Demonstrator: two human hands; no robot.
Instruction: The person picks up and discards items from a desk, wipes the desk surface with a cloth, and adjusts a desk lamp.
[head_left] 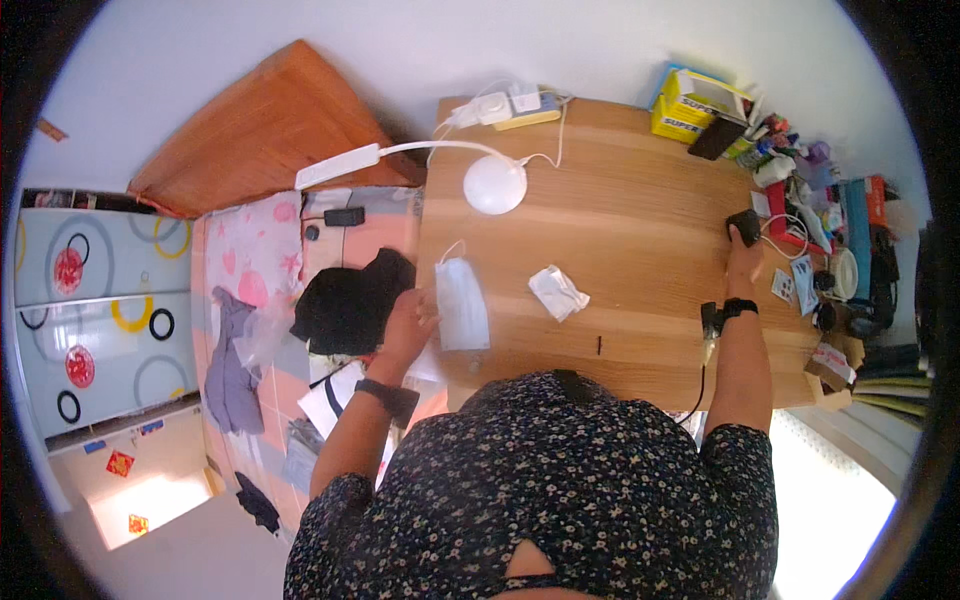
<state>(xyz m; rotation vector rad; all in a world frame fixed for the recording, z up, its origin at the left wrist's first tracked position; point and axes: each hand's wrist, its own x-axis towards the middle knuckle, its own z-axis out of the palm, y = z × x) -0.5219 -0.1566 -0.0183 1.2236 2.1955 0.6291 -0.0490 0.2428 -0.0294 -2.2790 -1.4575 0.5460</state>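
Observation:
My right hand (pixel 741 255) is stretched to the right side of the wooden table (pixel 620 220), its fingers closed around a small dark block-shaped thing (pixel 743 225). My left hand (pixel 406 322) hovers at the table's left edge, fingers loosely bent and with nothing visible in them. Just right of those fingers a light blue face mask (pixel 463 305) lies flat. Black cloth (pixel 355 303) lies on the bed beside the same hand. Toward the table's middle rest a crumpled white tissue (pixel 558 292) and a short thin dark stick (pixel 599 346).
A white desk lamp (pixel 495 184) and a power strip (pixel 527 118) stand at the back left. Yellow boxes (pixel 690 110) and much clutter, including a white cup (pixel 844 273), line the right edge. To the left, the bed (pixel 285 365) holds clothes and a pink pillow (pixel 255 245).

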